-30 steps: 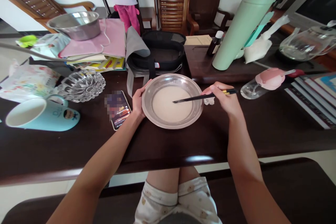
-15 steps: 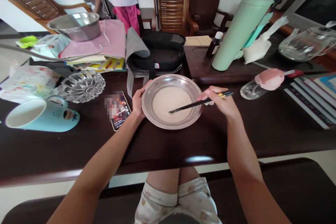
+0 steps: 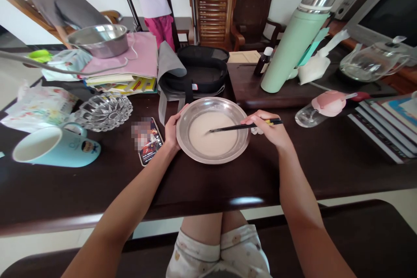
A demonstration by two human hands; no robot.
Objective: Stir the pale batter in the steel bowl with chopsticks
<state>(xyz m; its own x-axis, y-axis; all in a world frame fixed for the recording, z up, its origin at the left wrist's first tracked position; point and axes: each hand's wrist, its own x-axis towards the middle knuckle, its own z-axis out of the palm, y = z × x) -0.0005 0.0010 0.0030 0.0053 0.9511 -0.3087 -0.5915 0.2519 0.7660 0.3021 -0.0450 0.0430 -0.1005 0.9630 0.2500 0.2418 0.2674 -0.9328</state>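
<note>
A wide metal bowl (image 3: 184, 144) rests on the dark table with a pale, milky liquid (image 3: 213, 141) inside. My left hand (image 3: 171, 131) grips the bowl's left rim, its fingers partly hidden behind the edge. In my right hand (image 3: 269, 128) is a pair of black chopsticks (image 3: 231, 127) with yellow bands, closed between thumb and fingers over the right rim. Their tips dip into the liquid near the middle. Something small and whitish (image 3: 257, 130) lies under my right hand, too hidden to name. A phone (image 3: 150, 141) with a lit screen lies left of my left hand.
At left stand a light-blue mug (image 3: 74, 152), a glass dish (image 3: 106, 112) and another metal bowl (image 3: 100, 42) on papers. Behind is a black open case (image 3: 195, 71). A green thermos (image 3: 295, 50), pink-lidded bottle (image 3: 321, 108), glass kettle (image 3: 371, 61) and books (image 3: 384, 126) stand right.
My right hand and the chopsticks have shifted slightly left, and the chopsticks lie flatter, tips a little higher in the bowl. The person at the back left has moved. My left hand stays on the rim.
</note>
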